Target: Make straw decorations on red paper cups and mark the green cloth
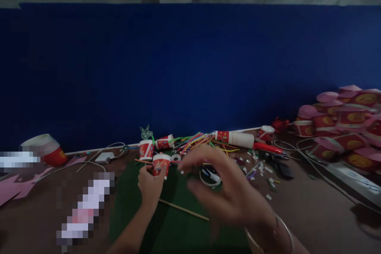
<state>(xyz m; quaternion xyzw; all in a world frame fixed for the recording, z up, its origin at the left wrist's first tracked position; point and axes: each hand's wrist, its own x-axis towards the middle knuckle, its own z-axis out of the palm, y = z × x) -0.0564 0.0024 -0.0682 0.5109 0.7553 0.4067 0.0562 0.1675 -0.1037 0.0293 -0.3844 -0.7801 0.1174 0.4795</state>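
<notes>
Closed round a red paper cup with a white rim (161,162) is my left hand (150,184), above a dark green mat (131,206). A thin brown stick (139,161) sticks out to the left beside that cup. My right hand (226,186), slightly blurred, hovers right of the cup with thumb and fingers apart and nothing visible between them. Below the hands a light wooden stick (183,209) lies slantwise on the mat. Just behind the held cup stands another red cup (145,150), with a green rabbit-like cutout (145,132) above it.
Colourful pipe-cleaner-like strips (193,141) and a stack of paper cups (238,139) lie at the back. Paper scraps (262,168) are scattered at right. Pink-topped red cups (342,121) are piled far right, near a white power strip (354,182). A blue partition (178,67) rises behind.
</notes>
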